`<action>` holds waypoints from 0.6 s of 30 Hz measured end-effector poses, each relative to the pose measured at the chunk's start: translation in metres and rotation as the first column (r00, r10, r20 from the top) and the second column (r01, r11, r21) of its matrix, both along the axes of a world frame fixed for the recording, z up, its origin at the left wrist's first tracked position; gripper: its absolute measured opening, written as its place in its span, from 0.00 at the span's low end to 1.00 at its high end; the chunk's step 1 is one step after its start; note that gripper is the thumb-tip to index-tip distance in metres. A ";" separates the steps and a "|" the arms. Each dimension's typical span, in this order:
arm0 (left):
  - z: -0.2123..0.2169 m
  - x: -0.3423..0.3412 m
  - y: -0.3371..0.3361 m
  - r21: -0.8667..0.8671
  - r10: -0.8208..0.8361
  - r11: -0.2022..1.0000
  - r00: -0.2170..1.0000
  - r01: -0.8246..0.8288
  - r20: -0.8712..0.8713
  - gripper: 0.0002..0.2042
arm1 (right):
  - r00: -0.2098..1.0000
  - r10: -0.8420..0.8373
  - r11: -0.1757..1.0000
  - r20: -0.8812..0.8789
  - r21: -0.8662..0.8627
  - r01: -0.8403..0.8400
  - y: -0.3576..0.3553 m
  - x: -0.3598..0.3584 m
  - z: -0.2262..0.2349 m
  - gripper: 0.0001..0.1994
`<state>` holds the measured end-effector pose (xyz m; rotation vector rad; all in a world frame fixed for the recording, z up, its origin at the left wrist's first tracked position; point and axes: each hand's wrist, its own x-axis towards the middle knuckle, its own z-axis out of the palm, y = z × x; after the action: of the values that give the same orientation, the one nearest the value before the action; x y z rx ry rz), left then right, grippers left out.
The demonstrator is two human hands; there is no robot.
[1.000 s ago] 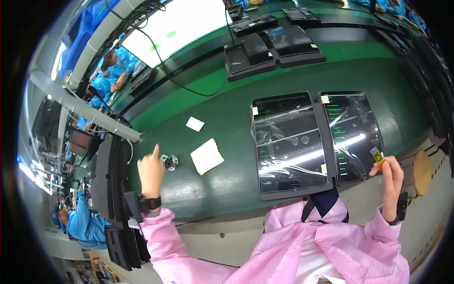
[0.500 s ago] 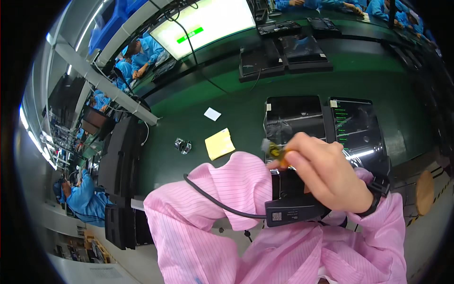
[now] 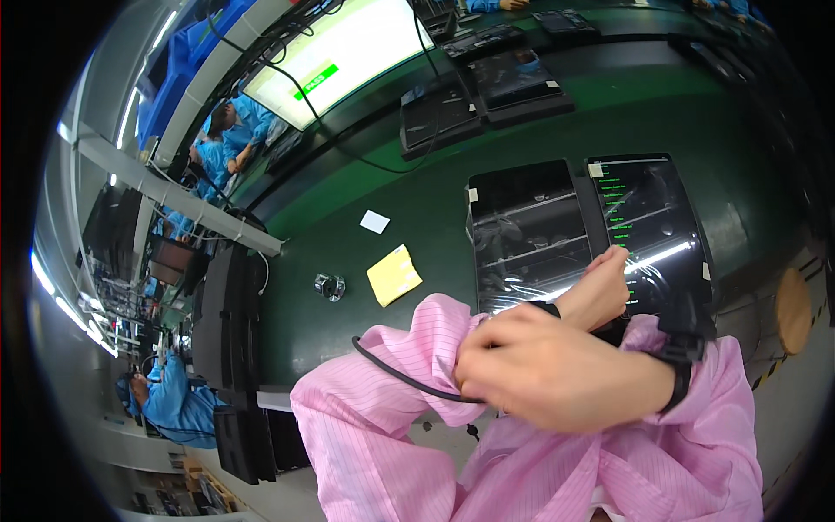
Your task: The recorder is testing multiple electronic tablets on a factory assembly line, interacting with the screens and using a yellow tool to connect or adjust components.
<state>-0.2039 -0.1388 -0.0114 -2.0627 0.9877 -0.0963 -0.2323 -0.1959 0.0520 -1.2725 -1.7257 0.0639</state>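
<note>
My left hand [image 3: 602,289] reaches across to the right, over the lower part of a black tablet [image 3: 648,217] with green lines of text on its lit screen. Its fingers are mostly turned away from view. A black band circles its wrist. Nearer to me, my right hand [image 3: 544,370] crosses over the left forearm, its fingers curled beside the pink left sleeve [image 3: 435,335] and the black cable [image 3: 404,383]. What those fingers hold, if anything, is hidden. Left of the lit tablet lies another black tablet [image 3: 531,217] with a dark, glossy screen.
A yellow paper pad [image 3: 394,276], a white slip [image 3: 375,222] and a small clear round object [image 3: 329,287] lie on the green bench [image 3: 339,326] to the left. Two tablets on black stands [image 3: 437,113] and a bright monitor [image 3: 339,56] stand behind. People in blue work beyond.
My right hand has moved left and toward me; the small yellowish piece at its fingertips no longer shows. My left hand has come into sight over the lit tablet. The view has shifted slightly.
</note>
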 end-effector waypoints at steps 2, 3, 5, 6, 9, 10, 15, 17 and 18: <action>-0.003 0.001 0.004 0.006 0.035 0.999 0.999 -0.035 -0.002 0.09 | 0.989 -0.112 0.993 0.097 -0.029 0.115 -0.007 -0.024 -0.002 0.07; -0.007 0.003 0.010 -0.024 0.025 0.999 0.997 -0.023 0.067 0.10 | 0.955 -0.241 0.970 0.172 0.017 0.242 -0.007 -0.045 -0.004 0.09; -0.009 0.005 0.014 -0.053 0.012 0.999 0.991 -0.005 0.135 0.10 | 0.941 -0.252 0.964 0.224 -0.028 0.265 -0.009 -0.058 -0.002 0.09; -0.008 0.006 0.012 -0.049 0.005 0.999 0.991 0.002 0.137 0.10 | 0.924 -0.261 0.953 0.279 -0.075 0.292 -0.010 -0.062 0.000 0.10; -0.009 0.002 0.010 -0.035 -0.006 0.999 0.991 0.010 0.134 0.09 | 0.912 -0.284 0.951 0.297 -0.032 0.306 -0.009 -0.071 -0.007 0.10; -0.009 -0.001 0.010 -0.025 -0.009 1.000 0.991 0.012 0.136 0.09 | 0.907 -0.290 0.950 0.305 -0.021 0.311 -0.009 -0.072 -0.008 0.10; -0.004 0.000 0.013 -0.040 -0.014 0.999 0.988 0.021 0.151 0.10 | 0.914 -0.273 0.954 0.302 -0.036 0.297 -0.010 -0.070 -0.003 0.10; -0.001 -0.004 0.014 -0.124 0.022 0.992 0.992 -0.007 0.123 0.09 | 0.926 -0.252 0.959 0.280 -0.053 0.277 -0.011 -0.068 -0.005 0.10; 0.000 -0.007 0.016 -0.204 0.052 0.978 0.994 -0.032 0.093 0.09 | 0.958 -0.235 0.971 0.162 0.006 0.237 -0.012 -0.067 -0.009 0.09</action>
<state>-0.2104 -0.1232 -0.0114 -2.2399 0.9041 -0.2840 -0.2993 -0.2075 0.0431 -1.5209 -1.6972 -0.1725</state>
